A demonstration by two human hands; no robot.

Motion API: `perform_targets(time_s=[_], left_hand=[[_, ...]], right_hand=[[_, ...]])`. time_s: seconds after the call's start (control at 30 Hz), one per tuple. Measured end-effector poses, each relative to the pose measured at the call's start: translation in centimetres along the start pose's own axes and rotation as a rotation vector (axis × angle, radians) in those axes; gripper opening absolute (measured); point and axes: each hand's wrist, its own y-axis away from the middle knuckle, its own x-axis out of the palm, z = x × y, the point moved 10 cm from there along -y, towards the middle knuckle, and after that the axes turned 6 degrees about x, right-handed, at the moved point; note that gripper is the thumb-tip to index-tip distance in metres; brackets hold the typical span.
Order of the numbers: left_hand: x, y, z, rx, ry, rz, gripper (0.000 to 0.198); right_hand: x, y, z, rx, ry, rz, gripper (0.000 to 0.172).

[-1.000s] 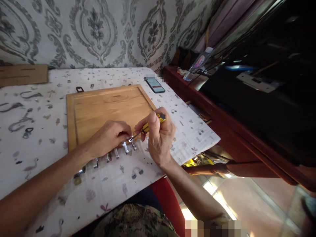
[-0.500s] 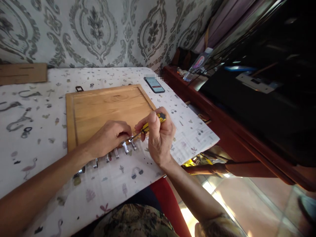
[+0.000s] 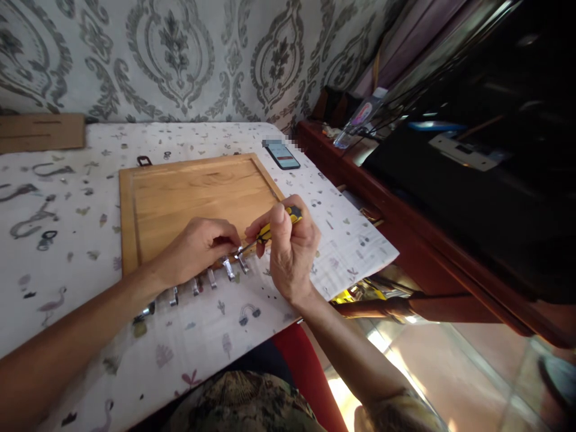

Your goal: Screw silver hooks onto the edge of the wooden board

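A: "Specify the surface behind the table [image 3: 346, 243]."
B: "Wall [image 3: 218, 66], grey-patterned."
A: "Right of the table?"
B: "Reddish-brown furniture unit [image 3: 432, 255]."
A: "Below table level?"
B: "Tiled floor [image 3: 472, 360], brightly lit in patches."

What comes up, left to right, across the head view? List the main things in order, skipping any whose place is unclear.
Cardboard → left hand → right hand gripping a screwdriver → plastic bottle.

On the surface [image 3: 198, 357], the wooden panel [image 3: 198, 198] lies under and beyond the left hand [image 3: 202, 249], metal hooks [image 3: 229, 270] along its near edge. The screwdriver [image 3: 265, 233] sits in the right hand [image 3: 292, 252], tip between both hands. Beyond the right hand lies the phone [image 3: 285, 156]; beyond and left of the hands, the cardboard [image 3: 42, 133].
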Motion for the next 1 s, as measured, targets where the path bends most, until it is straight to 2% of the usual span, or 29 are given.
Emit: perform_targets(time_s=[1.0], left_hand=[[0.73, -0.41, 0.06, 0.047, -0.077, 0.093, 0.017]], right_hand=[[0.23, -0.01, 0.38, -0.025, 0.036, 0.012, 0.045]])
